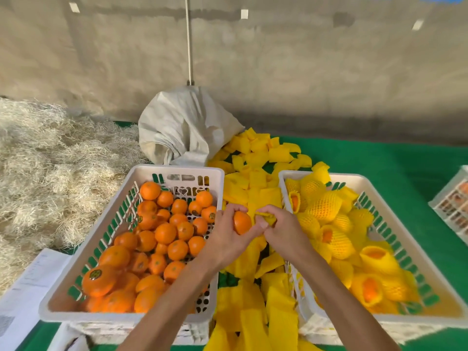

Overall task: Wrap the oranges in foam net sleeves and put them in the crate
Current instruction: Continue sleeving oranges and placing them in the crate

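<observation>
Left hand (229,234) grips an orange (241,222); right hand (279,228), touching it, pinches a foam net sleeve (266,217) beside the orange.

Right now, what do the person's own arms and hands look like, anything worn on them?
Both forearms are bare up to the frame edge: no sleeves, gloves, watch or bands show. The left hand and right hand carry no visible rings; fingers are uncovered.

A round bare orange (241,222) sat beside a crumpled yellow foam net sleeve (266,217), between a white slatted plastic crate (379,317) of sleeved oranges (336,239) and another white crate (83,252) of bare oranges (164,233).
</observation>
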The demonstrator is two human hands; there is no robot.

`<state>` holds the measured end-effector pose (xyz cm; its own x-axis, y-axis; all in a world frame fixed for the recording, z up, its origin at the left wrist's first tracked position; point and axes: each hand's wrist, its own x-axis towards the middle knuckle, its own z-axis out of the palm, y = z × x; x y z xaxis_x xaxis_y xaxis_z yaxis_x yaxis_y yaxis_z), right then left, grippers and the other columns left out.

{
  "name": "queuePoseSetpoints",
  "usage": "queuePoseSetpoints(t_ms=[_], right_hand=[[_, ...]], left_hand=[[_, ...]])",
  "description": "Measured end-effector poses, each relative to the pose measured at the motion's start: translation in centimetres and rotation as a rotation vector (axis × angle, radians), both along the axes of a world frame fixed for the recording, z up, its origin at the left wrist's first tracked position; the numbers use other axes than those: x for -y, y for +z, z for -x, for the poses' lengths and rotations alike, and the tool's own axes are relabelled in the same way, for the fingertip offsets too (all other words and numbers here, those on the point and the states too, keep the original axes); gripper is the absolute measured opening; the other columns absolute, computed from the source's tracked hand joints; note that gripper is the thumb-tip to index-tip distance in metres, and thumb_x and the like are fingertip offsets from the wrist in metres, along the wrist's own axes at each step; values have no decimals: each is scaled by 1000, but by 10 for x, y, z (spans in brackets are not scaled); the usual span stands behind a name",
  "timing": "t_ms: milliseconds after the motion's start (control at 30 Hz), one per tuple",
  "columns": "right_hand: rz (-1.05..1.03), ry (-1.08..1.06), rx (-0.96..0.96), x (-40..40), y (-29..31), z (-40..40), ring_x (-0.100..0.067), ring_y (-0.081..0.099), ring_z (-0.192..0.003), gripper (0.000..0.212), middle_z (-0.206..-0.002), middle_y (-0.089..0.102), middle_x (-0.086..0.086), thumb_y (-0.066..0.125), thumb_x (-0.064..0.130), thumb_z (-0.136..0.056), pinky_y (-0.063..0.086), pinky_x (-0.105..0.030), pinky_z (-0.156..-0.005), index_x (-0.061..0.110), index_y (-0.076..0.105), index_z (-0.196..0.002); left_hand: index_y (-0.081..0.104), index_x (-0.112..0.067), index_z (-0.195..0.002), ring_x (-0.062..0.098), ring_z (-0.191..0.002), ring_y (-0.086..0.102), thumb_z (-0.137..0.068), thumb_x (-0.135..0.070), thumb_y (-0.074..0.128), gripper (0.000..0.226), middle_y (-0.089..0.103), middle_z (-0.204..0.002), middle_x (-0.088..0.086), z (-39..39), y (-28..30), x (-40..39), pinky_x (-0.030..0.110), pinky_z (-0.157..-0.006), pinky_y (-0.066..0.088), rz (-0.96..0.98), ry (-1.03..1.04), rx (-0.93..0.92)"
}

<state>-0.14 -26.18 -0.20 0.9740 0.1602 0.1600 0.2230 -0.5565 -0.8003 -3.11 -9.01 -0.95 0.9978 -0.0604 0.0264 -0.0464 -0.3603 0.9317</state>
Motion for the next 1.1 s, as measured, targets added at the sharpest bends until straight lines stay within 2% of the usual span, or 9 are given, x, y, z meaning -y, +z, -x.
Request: queuePoseSetpoints(t_ms=[100, 267, 467, 667, 733, 833, 933, 1000, 1100], right_hand=[[-223, 68, -117, 19, 6, 4, -2, 68, -84, 10, -97, 71, 23, 70, 32, -95, 54, -18, -65, 41, 73, -99], [-332, 126, -201, 38, 6, 9, -11, 65, -95, 23, -118, 64, 10, 69, 27, -96, 62, -35, -75, 34, 65, -118], [411, 21, 551, 38, -3, 15, -13, 49, -87, 33, -114, 44, 3, 68, 1, -85, 47, -29, -55, 27, 53, -97], [714, 153, 995, 47, -6, 11, -24, 54, -96, 26, -101, 61, 1, 59, 1, -87, 41, -41, -101, 21, 69, -102], [782, 114, 942, 48, -4, 11, -23, 58, -94, 32, -98, 66, 5, 67, 5, -82, 36, -39, -103, 22, 71, -109], [792, 91, 678, 43, 0, 17, -23, 65, -81, 34, -92, 73, 7, 78, 11, -79, 43, -34, -81, 24, 75, -110], [675, 88, 285, 44, 5, 19, -26, 69, -77, 19, -86, 69, -1, 49, 19, -102, 43, -34, -56, 28, 64, -110], [350, 117, -25, 45, 4, 20, -21, 72, -66, 23, -80, 63, -8, 35, 28, -110, 47, -36, -50, 27, 57, -114], [-297, 19, -350, 33, 1, 23, -19, 77, -78, 38, -126, 58, -2, 38, 30, -110, 59, -35, -56, 23, 45, -146]], left_hand=[[53, -33, -124, 24, -92, 68, -74, -64, 83, 66, 61, -114, 8, -4, -2, 9, 42, -74, 61, 227, -53, -96], [58, -27, -113, 17, -72, 62, -88, -26, 79, 32, 62, -96, 12, -14, -5, 26, 40, -62, 60, 267, 24, -112], [64, -19, -106, 32, -68, 73, -81, -48, 72, 39, 72, -98, 16, -25, 2, 29, 34, -56, 58, 245, 132, -338], [64, -19, -114, 27, -61, 73, -94, -62, 61, 47, 67, -108, 12, -31, 7, 28, 26, -50, 53, 160, 86, -467], [63, -21, -114, 25, -59, 70, -95, -61, 61, 45, 65, -111, 12, -32, 9, 28, 24, -47, 51, 113, 65, -466], [61, -18, -113, 27, -64, 68, -95, -54, 65, 41, 63, -102, 12, -32, 12, 28, 26, -50, 52, 47, 18, -382], [62, -18, -112, 24, -63, 67, -94, -44, 69, 32, 63, -89, 8, -30, 9, 30, 28, -49, 51, 12, -63, -293], [61, -20, -110, 20, -60, 63, -94, -40, 70, 27, 60, -80, 5, -29, 5, 33, 28, -45, 49, -4, -81, -232], [57, -26, -108, 19, -61, 59, -94, -40, 68, 22, 59, -74, 5, -30, -3, 35, 28, -44, 49, -5, -28, -156]])
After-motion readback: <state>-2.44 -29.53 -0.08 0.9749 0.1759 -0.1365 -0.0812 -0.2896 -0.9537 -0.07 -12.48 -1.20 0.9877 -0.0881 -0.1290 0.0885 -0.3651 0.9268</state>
